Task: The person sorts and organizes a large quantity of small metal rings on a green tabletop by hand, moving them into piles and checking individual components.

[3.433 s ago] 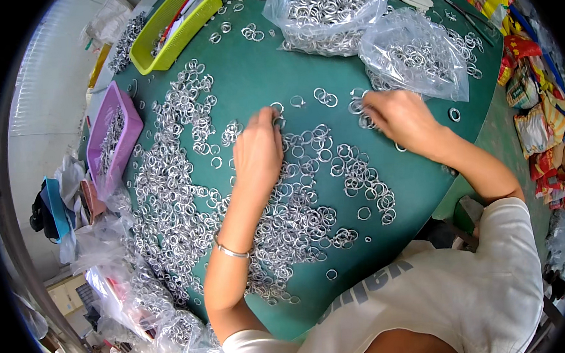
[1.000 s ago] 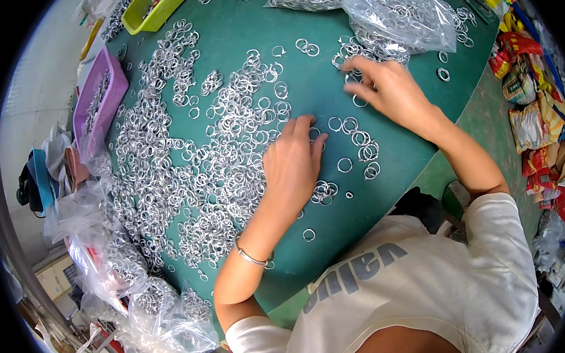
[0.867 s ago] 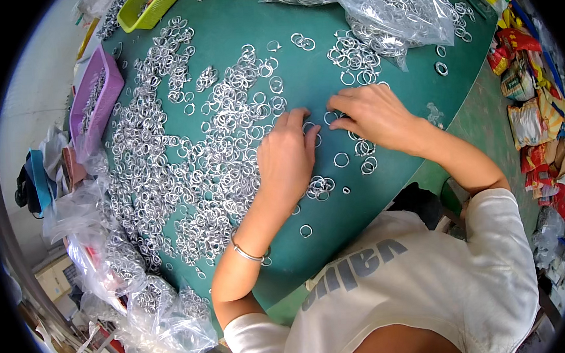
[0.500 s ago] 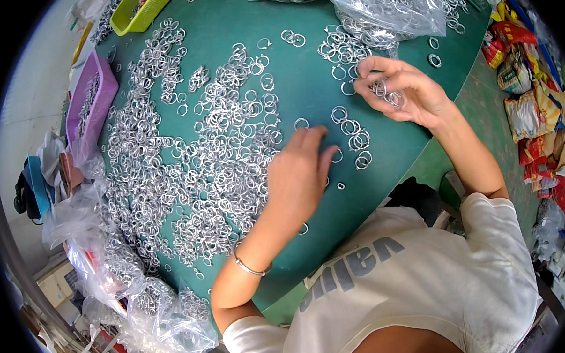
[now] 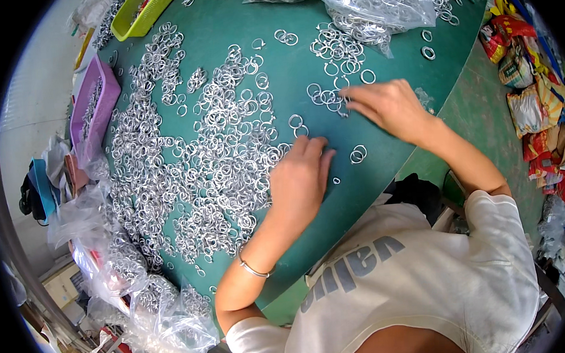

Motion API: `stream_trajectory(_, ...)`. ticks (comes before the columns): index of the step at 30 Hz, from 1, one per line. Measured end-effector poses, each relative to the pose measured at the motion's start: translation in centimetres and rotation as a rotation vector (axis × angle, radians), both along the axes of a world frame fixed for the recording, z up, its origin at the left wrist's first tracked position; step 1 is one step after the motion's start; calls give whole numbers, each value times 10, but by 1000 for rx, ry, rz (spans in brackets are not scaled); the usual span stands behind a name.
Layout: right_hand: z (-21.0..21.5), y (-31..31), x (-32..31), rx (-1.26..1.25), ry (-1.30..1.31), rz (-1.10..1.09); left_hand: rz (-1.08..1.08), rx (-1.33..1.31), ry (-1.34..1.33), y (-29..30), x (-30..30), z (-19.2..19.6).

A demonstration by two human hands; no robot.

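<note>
My right hand [image 5: 391, 111] reaches in from the right, thumb and fingers closing on a metal ring at the end of a short row of rings [image 5: 324, 97]. Slight blur softens its fingertips. Beside the knuckles is a small blurred silvery patch [image 5: 424, 99], perhaps more rings. My left hand [image 5: 298, 175] rests palm down at the right edge of a wide spread of silver rings [image 5: 224, 160], thumb apart from its bent fingers; nothing shows in its grip. Two rings [image 5: 298, 124] lie just beyond its fingertips. A pair of rings [image 5: 358, 154] sits between both hands.
Clear plastic bags of rings [image 5: 376, 5] stand at the far side of the green table [image 5: 359, 185]. A purple basket [image 5: 102, 90] and a yellow-green basket [image 5: 137, 21] line the left edge, with ring-filled plastic bags [image 5: 168, 317] below. Colourful packages [image 5: 528, 109] lie off to the right.
My right hand has turned from palm up, with rings in it, to palm down and lowered to the table. Rings now lie in a row at its fingertips. My left hand has barely moved.
</note>
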State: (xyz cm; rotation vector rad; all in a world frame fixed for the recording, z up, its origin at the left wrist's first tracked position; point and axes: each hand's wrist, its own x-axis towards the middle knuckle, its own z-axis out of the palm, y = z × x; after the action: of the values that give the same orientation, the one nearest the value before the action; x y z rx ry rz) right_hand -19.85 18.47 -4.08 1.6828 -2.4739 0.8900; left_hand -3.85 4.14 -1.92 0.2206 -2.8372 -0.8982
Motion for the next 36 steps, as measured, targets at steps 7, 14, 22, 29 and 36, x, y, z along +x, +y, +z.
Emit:
stream_trajectory(7,25,22,21,217,-303,232,-93,98,-10,25,-2,-9)
stream_trajectory(14,25,26,27,240,-368,174,-16,205,-10,23,0,-7)
stream_trajectory(22,24,21,23,67,-583,83,125,542,61,19,-6,5)
stream_trajectory(29,7,12,40,113,-115,200,272,362,63,-15,-18,2)
stream_trajectory(36,11,16,13,-118,-1640,160,189,206,-73,-26,4,15)
